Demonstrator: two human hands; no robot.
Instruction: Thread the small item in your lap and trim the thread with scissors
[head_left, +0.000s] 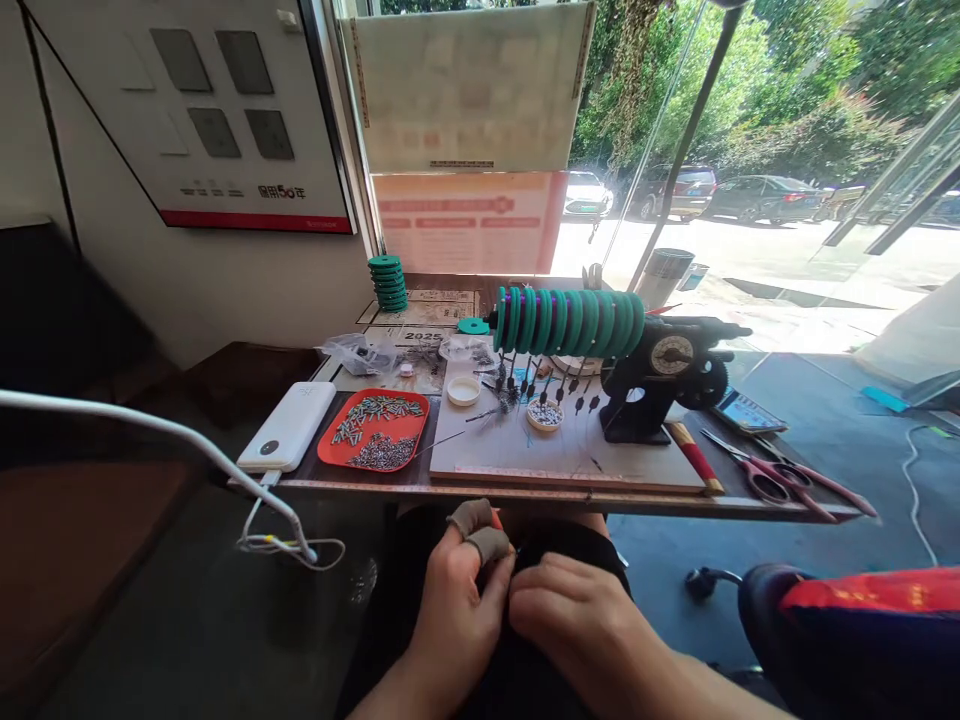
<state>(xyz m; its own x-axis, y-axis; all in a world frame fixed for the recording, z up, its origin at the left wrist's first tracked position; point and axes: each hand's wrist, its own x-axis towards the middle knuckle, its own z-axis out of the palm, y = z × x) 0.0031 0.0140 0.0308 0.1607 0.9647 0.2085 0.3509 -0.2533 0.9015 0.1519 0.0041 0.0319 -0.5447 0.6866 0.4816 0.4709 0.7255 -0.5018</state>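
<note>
Over my lap, just in front of the table edge, my two hands meet with their fingertips together. My left hand is closed, with grey-brown wraps round two fingers and a bit of red-orange at one fingertip. Closed beside it, its fingers curled in, is my right hand. Whatever is pinched between them is hidden or too small to name. Nearest on the table is a pale board holding a small dish of silvery beads, a white lid and dark thin parts.
A red tray of small metal pieces stands left, beside a cabled white power bank. Green discs line the shaft of a black dialled machine, dark pieces hanging below. Scissors and a phone lie right.
</note>
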